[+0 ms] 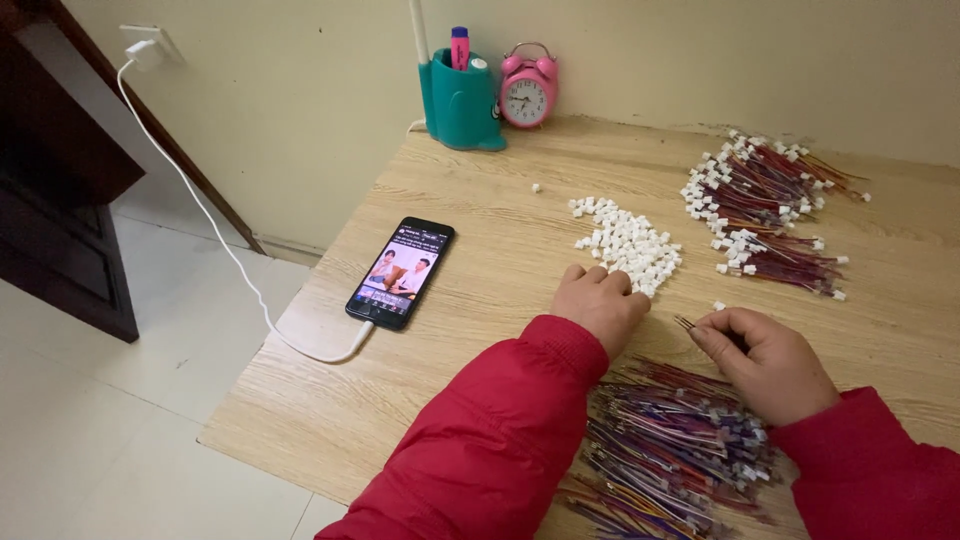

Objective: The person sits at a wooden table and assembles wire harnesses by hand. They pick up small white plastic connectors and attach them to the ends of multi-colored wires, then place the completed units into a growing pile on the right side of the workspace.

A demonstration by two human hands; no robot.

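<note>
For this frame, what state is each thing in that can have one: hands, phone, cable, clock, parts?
left hand: closed, knuckles at the white connector pile
right hand: pinching thin wires
phone: screen lit, cable plugged in
alarm clock: upright
finished wire bundles: lying heaped

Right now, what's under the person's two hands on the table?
Under the left hand lies the edge of a white connector pile. The right hand pinches thin wires above a multicoloured wire bundle. Anything beneath the palms is hidden.
</note>
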